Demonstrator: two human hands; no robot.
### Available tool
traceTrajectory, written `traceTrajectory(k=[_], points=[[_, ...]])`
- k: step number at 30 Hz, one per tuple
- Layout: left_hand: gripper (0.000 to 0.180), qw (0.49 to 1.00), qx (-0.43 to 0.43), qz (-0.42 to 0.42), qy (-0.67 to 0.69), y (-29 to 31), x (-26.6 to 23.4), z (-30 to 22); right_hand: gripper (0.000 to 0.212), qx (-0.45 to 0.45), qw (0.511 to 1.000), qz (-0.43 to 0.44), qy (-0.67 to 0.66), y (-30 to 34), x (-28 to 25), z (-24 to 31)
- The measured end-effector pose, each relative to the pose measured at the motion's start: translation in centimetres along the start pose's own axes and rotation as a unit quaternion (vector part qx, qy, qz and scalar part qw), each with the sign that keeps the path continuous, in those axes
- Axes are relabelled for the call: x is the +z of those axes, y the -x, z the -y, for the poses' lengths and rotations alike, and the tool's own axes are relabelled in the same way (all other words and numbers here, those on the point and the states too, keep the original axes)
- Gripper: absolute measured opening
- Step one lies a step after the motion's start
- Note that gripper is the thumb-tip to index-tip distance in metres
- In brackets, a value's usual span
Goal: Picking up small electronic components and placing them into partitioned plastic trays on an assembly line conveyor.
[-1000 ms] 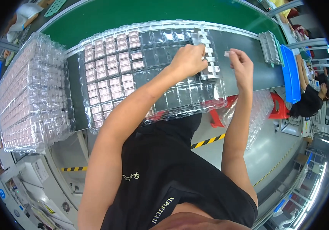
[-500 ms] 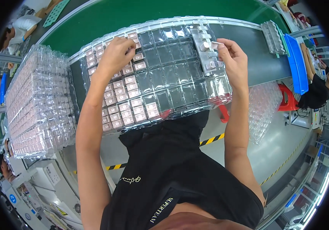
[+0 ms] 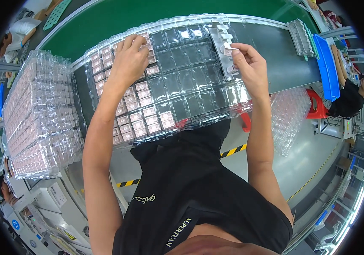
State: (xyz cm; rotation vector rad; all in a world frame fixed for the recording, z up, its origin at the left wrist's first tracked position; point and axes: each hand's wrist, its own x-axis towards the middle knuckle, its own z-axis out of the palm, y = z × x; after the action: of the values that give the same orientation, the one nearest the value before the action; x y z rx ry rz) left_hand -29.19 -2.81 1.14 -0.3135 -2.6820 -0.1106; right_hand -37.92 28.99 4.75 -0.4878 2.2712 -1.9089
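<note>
A clear plastic compartment tray (image 3: 185, 108) lies across the bench in front of me. Small pinkish rectangular parts (image 3: 153, 120) fill many of its left-hand compartments. Over the far left of these parts, my left hand (image 3: 131, 55) is closed with its fingers curled down, and its fingertips are hidden. Between the thumb and forefinger of my right hand (image 3: 251, 66) is a small white flat piece (image 3: 227, 47). That hand is just beside a narrow metal fixture (image 3: 216, 51), which lies on the tray's right part and carries a row of small white and grey pieces.
Stacked filled clear trays (image 3: 42, 114) stand at the left. A green belt surface (image 3: 148, 17) runs along the far side. On the right are a blue bin (image 3: 328, 70), a red stool (image 3: 317, 104) and more clear trays (image 3: 290, 119). Other people work at both sides.
My right hand has moved slightly left with the white piece, which now shows its flat face over the fixture. My left hand has shifted a little, its fingers now pointing further down.
</note>
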Motion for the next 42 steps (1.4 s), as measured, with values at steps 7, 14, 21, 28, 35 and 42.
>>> traceTrajectory(k=[7, 14, 21, 28, 35, 42], points=[[0.008, 1.0, -0.003, 0.027, -0.013, 0.5, 0.1, -0.1, 0.022, -0.035, 0.997, 0.064, 0.025, 0.7, 2.6, 0.7], [0.011, 0.994, -0.052, -0.027, 0.091, 1.4, -3.9, 0.1, 0.025, -0.203, 0.928, 0.252, 0.186, 1.1, 9.3, 2.3], [0.011, 0.942, 0.047, -0.138, 0.302, 4.4, -16.1, -9.3, 0.018, -0.364, 0.804, 0.306, 0.356, 1.6, 14.4, 0.0], [0.021, 0.909, 0.066, -0.201, 0.36, 10.3, -20.5, -13.6, 0.02, -0.341, 0.797, 0.312, 0.388, 1.3, 16.2, 0.6], [0.018, 0.893, 0.005, -0.214, 0.396, 12.3, -20.7, -13.8, 0.016, -0.357, 0.817, 0.26, 0.371, 1.1, 15.7, -0.7], [0.016, 0.865, 0.029, -0.212, 0.453, 10.6, -19.3, -12.9, 0.02, -0.452, 0.749, 0.268, 0.405, 1.3, 16.2, -0.8]])
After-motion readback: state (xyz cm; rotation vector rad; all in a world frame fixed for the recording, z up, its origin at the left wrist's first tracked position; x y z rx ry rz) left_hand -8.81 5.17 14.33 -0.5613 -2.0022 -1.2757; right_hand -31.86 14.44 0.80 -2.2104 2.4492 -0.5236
